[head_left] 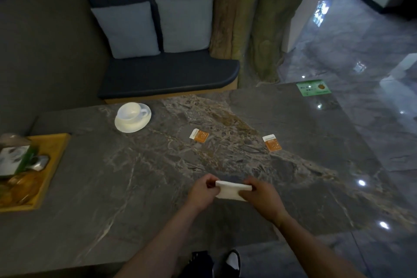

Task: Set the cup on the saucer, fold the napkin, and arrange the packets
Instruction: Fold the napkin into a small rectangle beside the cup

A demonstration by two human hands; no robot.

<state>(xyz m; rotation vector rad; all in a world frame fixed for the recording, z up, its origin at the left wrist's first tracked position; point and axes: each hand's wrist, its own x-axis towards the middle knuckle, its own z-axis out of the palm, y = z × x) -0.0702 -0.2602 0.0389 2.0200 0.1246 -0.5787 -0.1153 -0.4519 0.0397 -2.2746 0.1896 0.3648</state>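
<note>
A white cup [131, 111] stands on a white saucer [126, 125] at the far left of the marble table. Two orange-and-white packets lie apart in the middle: one packet [199, 135] nearer the saucer, the other packet [272, 142] further right. Close to the table's near edge, a white napkin [231, 190] is folded into a small rectangle. My left hand [202, 193] pinches its left end and my right hand [261, 195] pinches its right end, holding it just above the tabletop.
A yellow wooden tray [54, 156] at the left edge carries a tissue box, a metal item and wrapped snacks. A green card [313, 88] lies at the far right corner. Beyond the table stands a dark bench with two grey cushions [155, 27].
</note>
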